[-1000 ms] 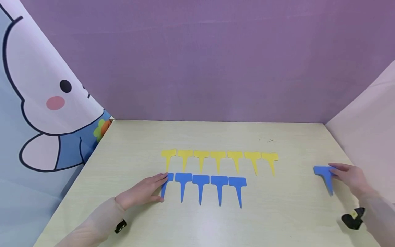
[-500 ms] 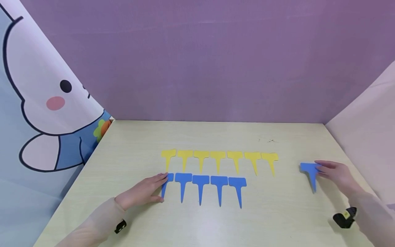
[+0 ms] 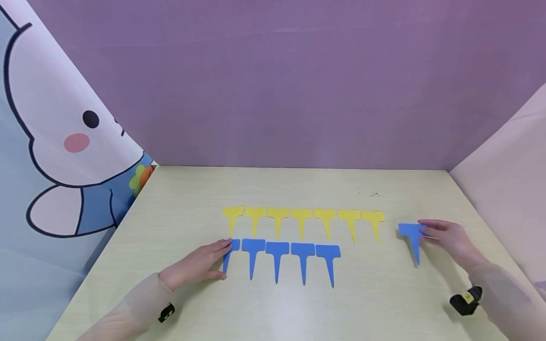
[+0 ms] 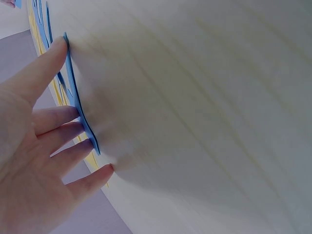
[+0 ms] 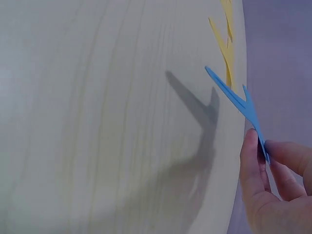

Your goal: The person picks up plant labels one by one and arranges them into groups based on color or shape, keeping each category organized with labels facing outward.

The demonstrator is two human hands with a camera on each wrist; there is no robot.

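Observation:
In the head view my right hand [image 3: 452, 241] pinches a blue T-shaped plant label [image 3: 413, 232] by the right end of its head. The right wrist view shows that label [image 5: 234, 97] raised over the table, its shadow apart from it. My left hand [image 3: 198, 265] rests at the leftmost label [image 3: 232, 253] of a row of blue ones. Its fingertips touch that label's head and its thumb the pointed end, covering part of it. The other blue labels [image 3: 277, 255] lie side by side, points toward me. Behind them is a row of yellow T-shaped labels [image 3: 301, 220].
The pale wood-grain table [image 3: 264, 312] reaches a purple backdrop [image 3: 281, 94] at its far edge. A cartoon-printed cloth [image 3: 55, 156] hangs on the left, and a pale cloth [image 3: 512, 166] on the right. Black wrist cameras show below both forearms.
My right hand has moved left with the blue plant label, toward the right end of the rows. The left hand and the labels on the table have stayed put.

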